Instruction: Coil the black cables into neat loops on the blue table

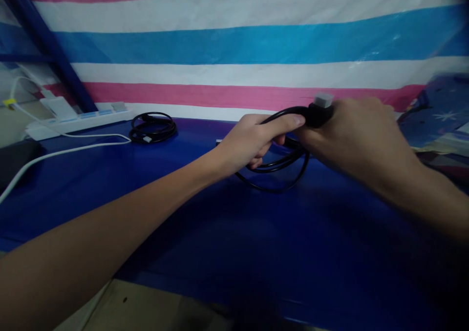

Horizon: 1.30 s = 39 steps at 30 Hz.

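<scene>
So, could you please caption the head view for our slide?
Left hand and right hand hold a black cable; another coil lies near a power strip.

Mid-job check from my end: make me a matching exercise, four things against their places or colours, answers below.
1. Held cable
2. Resting coil
3. Power strip
4. Hanging sheet

A. Pink, white and blue stripes
B. Lying on the blue surface
C. Mostly white, with an adapter on it
D. In the left hand

Pairs: 1-D; 2-B; 3-C; 4-A
</scene>
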Motion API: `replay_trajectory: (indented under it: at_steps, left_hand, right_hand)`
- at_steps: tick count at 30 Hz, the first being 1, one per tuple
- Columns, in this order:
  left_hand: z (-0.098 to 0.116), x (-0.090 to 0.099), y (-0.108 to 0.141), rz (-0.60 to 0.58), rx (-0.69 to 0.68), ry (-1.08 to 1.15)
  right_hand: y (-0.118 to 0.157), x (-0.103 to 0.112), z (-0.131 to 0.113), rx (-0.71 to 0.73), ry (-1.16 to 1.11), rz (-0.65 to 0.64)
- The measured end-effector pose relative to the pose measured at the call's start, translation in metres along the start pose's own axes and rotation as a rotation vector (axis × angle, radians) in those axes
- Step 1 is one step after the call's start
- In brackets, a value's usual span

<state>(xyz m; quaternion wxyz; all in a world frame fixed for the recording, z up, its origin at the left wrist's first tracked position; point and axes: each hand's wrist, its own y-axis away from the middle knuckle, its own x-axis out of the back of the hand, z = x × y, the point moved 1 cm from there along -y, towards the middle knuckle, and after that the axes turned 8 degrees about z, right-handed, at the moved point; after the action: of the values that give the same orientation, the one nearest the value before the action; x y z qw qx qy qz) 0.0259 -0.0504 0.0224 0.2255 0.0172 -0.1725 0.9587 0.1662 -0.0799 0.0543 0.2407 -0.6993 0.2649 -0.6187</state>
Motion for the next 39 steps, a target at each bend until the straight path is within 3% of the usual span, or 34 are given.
replay_trajectory:
  at_steps: [4, 11, 14, 18, 21, 24, 26, 28, 30, 34, 39]
  left_hand:
    - [-0.003, -0.003, 0.002, 0.014, 0.017, -0.034]
    - [-0.001, 0.006, -0.001, 0.156, -0.041, 0.001]
    - [-0.001, 0.01, -0.003, 0.184, -0.063, -0.011]
    - [-0.004, 0.011, -0.005, 0.203, -0.075, -0.026]
    - [-0.008, 0.013, -0.008, 0.351, -0.124, -0.063]
    - [-0.01, 0.019, -0.011, 0.514, -0.168, -0.091]
    - [-0.011, 0.026, -0.012, 0.614, -0.117, -0.082]
    - [-0.014, 0.032, -0.012, 0.698, 0.019, -0.018]
    - [-0.019, 0.034, -0.012, 0.683, 0.183, 0.076]
    - [-0.033, 0.017, -0.008, 0.47, 0.359, 0.204]
    - [-0.018, 0.001, -0.005, 0.344, 0.263, 0.453]
  right_hand:
    - [-0.002, -0.003, 0.001, 0.03, -0.005, 0.073]
    - [-0.001, -0.031, 0.001, -0.239, -1.088, -0.265]
    - [0.001, -0.035, 0.003, -0.285, -1.315, -0.394]
    - [0.002, -0.033, 0.001, -0.328, -1.393, -0.494]
    - [0.001, -0.033, -0.002, -0.435, -1.366, -0.446]
    - [-0.003, -0.033, -0.002, -0.581, -1.351, -0.261]
    - [-0.007, -0.032, 0.001, -0.658, -1.348, -0.123]
    - [-0.011, -0.029, 0.006, -0.708, -1.373, -0.01]
    - [-0.015, -0.024, 0.011, -0.724, -1.432, 0.079]
    - [-0.018, -0.016, 0.016, -0.694, -1.499, 0.147]
    - [-0.01, -0.02, 0.003, -0.649, -1.556, -0.093]
